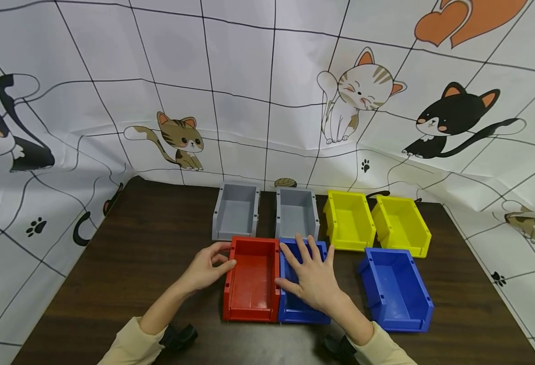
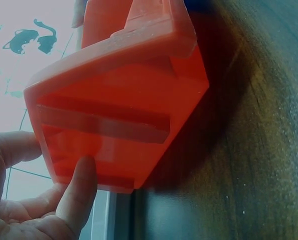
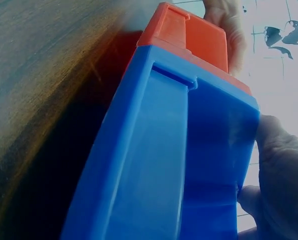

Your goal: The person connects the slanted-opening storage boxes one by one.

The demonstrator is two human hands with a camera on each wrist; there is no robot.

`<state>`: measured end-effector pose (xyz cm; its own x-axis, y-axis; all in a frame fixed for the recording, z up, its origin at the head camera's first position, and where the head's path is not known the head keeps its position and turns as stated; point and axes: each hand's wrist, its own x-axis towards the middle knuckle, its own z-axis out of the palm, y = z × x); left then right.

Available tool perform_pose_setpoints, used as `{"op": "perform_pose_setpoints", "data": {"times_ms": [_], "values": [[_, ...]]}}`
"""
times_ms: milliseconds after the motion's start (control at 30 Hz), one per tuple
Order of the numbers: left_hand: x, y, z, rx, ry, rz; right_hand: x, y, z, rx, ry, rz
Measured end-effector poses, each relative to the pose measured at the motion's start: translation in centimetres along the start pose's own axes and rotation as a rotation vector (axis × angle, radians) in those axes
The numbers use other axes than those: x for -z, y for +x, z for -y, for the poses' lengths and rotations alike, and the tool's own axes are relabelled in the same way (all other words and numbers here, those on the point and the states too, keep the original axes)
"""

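Note:
A red storage bin stands on the dark table, side by side with a blue storage bin that touches its right wall. My left hand holds the red bin's left rim, its thumb over the edge and its other fingers bent at the outer wall. The left wrist view shows a fingertip against that outer wall. With fingers spread, my right hand lies across the blue bin, covering part of it. Its thumb reaches the rim where both bins meet. In the right wrist view, the hand touches the blue bin's rim.
Two grey bins stand behind, the right-hand one close behind the blue bin. To their right are two yellow bins. Another blue bin sits at the right. A cat-patterned sheet hangs behind the table.

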<state>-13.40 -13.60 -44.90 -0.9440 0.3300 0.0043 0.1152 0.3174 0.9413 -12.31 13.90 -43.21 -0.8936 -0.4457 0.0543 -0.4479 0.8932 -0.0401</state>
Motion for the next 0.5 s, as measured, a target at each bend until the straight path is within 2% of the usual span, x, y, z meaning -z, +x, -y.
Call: {"op": "perform_pose_setpoints", "data": {"times_ms": [167, 400, 500], "values": [[0.11, 0.02, -0.05, 0.004, 0.002, 0.001, -0.14, 0.06, 0.02, 0.005, -0.007, 0.006], [0.28, 0.23, -0.05, -0.015, 0.0, 0.027, 0.57, 0.26, -0.13, -0.002, -0.008, 0.06], [0.28, 0.3, -0.01, -0.015, 0.007, 0.026, 0.82, 0.35, -0.35, 0.006, 0.007, 0.051]]}}
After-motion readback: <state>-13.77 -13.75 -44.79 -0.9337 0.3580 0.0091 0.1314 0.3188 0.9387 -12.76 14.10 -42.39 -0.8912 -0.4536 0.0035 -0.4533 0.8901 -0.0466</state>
